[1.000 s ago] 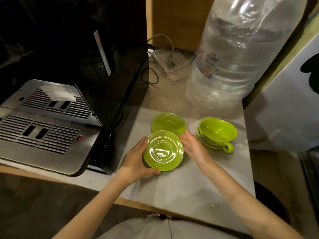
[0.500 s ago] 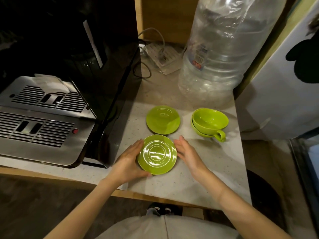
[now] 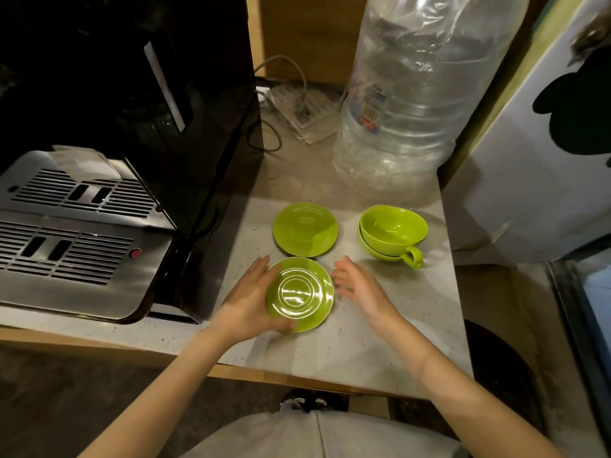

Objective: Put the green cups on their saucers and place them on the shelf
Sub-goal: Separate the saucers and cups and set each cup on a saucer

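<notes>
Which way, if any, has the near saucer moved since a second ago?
Yes. The near saucer came toward the person: it overlapped the far saucer before, and now lies just in front of it.

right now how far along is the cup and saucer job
Done: the far saucer and near saucer lie apart on the counter. In hand: the left hand holds the near saucer's rim; the right hand is open beside it. Left: the stacked cups sit on no saucer; nothing is shelved.

Speckled countertop (image 3: pixel 363 342): coffee machine (image 3: pixel 132 127) left, far saucer (image 3: pixel 305 229) centre, stacked cups (image 3: pixel 391 231) right, water bottle (image 3: pixel 413 110) and power strip (image 3: pixel 307 114) behind.
</notes>
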### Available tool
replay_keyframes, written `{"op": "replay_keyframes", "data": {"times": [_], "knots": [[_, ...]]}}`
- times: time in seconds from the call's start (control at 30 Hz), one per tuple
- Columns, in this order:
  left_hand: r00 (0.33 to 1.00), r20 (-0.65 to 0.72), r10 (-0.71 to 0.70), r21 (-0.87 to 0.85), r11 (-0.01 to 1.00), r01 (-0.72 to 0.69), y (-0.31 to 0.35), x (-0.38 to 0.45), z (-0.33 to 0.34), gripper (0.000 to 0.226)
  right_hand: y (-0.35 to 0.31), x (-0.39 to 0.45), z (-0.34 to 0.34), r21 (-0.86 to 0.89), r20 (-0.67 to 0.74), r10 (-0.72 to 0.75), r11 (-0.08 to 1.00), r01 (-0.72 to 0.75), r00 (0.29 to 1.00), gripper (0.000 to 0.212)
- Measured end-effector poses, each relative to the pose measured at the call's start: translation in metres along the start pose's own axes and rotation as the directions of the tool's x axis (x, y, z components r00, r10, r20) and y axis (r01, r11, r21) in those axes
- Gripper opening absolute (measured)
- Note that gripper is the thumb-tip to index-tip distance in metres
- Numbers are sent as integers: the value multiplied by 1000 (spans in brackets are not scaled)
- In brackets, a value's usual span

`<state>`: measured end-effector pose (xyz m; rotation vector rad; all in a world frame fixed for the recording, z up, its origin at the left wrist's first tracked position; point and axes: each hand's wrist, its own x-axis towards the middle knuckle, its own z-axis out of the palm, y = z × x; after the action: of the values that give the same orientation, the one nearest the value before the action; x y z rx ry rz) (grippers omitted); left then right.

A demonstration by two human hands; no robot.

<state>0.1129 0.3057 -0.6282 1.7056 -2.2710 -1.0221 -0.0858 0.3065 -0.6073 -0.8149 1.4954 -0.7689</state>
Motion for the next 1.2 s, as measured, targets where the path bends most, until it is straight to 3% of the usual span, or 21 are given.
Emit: {"op": "replay_keyframes", "data": {"times": [0.1,0.2,0.27,0.4,0.5,0.6,0.77,0.97,1.03,1.2], "knots": [[997,-72,0,-158,987,-12,31,15,-11,70,-6,-2,-14,9,-30,-10,1000,10,1000,34],[998,40,-39,-513,857,54,68,33,-24,40,-17,-13,-36,19,-39,-90,996,91,995,20],[994,106,-18,-619,781,80,92,47,-30,32,-27,-20,-54,21,-85,-169,985,171,982,20],[983,183,5,-705,698,128,129,77,-34,26,-43,-19,-94,22,-309,-270,956,291,912,24],[968,249,-20,-665,723,186,141,94,-27,26,-42,-6,-116,-62,-404,-270,961,268,874,21],[957,287,-52,-622,750,227,142,106,-18,31,-35,9,-124,-92,-403,-165,986,139,900,18],[953,296,-64,-600,764,238,138,119,-9,29,-31,23,-121,22,-294,-8,1000,15,956,23],[964,254,-80,-614,756,225,138,123,-1,21,-28,31,-118,-26,-375,-59,998,53,925,18],[964,252,-86,-634,738,232,138,123,0,28,-29,32,-116,-86,-405,-96,994,67,909,9],[965,240,-108,-674,696,246,137,124,-5,45,-37,25,-113,-211,-411,-184,972,102,893,17]]}}
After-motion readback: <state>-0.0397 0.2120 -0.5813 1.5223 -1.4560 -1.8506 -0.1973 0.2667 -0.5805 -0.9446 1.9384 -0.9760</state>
